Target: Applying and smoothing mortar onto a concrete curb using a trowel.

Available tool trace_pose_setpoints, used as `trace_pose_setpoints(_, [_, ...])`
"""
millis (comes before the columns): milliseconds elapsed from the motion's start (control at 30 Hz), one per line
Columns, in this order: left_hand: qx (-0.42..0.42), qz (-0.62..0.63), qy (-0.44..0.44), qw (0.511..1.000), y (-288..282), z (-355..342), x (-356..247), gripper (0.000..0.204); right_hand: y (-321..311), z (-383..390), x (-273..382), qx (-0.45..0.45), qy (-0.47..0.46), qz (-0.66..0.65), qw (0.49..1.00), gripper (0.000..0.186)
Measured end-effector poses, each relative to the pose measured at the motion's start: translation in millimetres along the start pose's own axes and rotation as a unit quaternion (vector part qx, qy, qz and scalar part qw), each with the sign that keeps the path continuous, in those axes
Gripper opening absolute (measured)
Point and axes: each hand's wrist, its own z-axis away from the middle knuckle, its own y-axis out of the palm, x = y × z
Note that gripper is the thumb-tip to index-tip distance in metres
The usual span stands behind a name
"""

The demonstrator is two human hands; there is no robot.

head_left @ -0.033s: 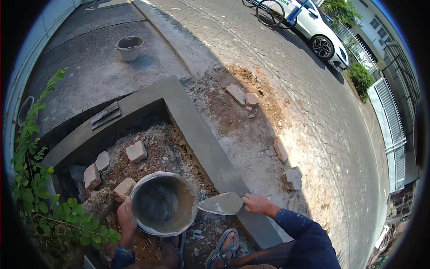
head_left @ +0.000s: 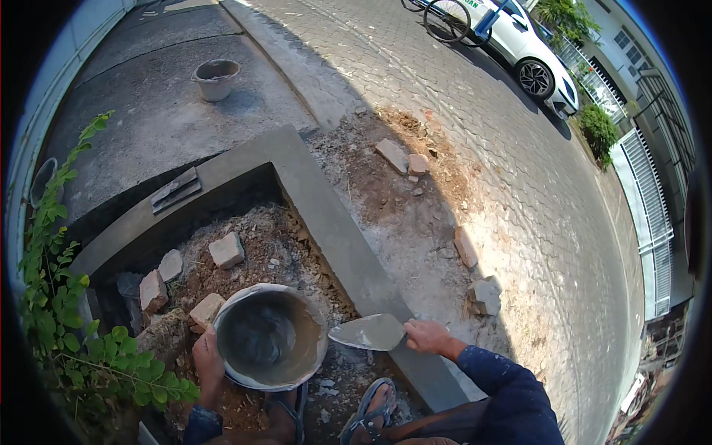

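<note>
We identify two sleeved arms. The right sleeve (head_left: 508, 386) is dark navy blue cloth, loose in cut and creased, with pale specks scattered mainly toward the cuff. The left sleeve (head_left: 202, 425) shows only its end section: same dark blue, similarly flecked with whitish spots. Both cuffs end near the wrist; we find the left hand (head_left: 210, 356) and right hand (head_left: 426, 336) bare. At the feet, we record open sandals: the right sandal (head_left: 363, 418) has dark straps with greyish smears, and the left sandal (head_left: 300, 414) is dark-edged and partly hidden. Toes are exposed on the right foot.
</note>
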Motion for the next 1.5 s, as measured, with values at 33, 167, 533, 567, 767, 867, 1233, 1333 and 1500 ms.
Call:
trace_pose_setpoints(33, [-0.004, 0.007, -0.008, 1.0, -1.5, -0.6, 2.0, 0.048, -11.7, 1.3, 6.9, -0.008, 0.071, -0.013, 0.997, 0.021])
trace_pose_setpoints(167, [0.008, -0.016, -0.012, 1.0, 2.0, 2.9, -29.9, 0.048, -25.5, -28.6, 49.9, 0.071, 0.003, -0.331, 0.941, 0.025])
trace_pose_setpoints(533, [0.008, -0.021, -0.023, 0.999, 4.0, -1.1, -17.0, 0.049, -6.1, -31.4, -3.2, 0.265, 0.074, -0.146, 0.95, 0.035])
trace_pose_setpoints(567, [0.0, -0.016, -0.03, 0.999, 2.9, 0.8, -17.2, 0.049, -31.8, -30.0, -1.7, 0.271, 0.096, -0.112, 0.951, 0.034])
trace_pose_setpoints(767, [0.018, -0.049, -0.055, 0.997, -6.0, -1.4, -17.8, 0.047, -76.0, -53.6, -13.3, 0.014, 0.157, -0.146, 0.977, 0.039])
trace_pose_setpoints(867, [-0.001, -0.023, -0.042, 0.999, -0.9, 0.1, -23.1, 0.046, -85.6, -92.1, -4.3, -0.059, 0.219, -0.08, 0.971, 0.043])
trace_pose_setpoints(1233, [0.016, -0.009, -0.077, 0.997, -5.2, 0.7, -23.2, 0.045, -94.2, -169.1, -43.6, -0.109, 0.211, 0.027, 0.971, 0.033])
trace_pose_setpoints(1333, [0.006, -0.016, -0.059, 0.998, -2.6, 1.0, -24.3, 0.044, -107.3, -184.6, -44.0, -0.106, 0.2, 0.053, 0.973, 0.033])
trace_pose_setpoints(1500, [0.019, -0.036, -0.066, 0.997, -1.7, -2.5, -18.6, 0.043, -119.6, -209.2, -52.3, -0.094, 0.19, 0.094, 0.973, 0.037])
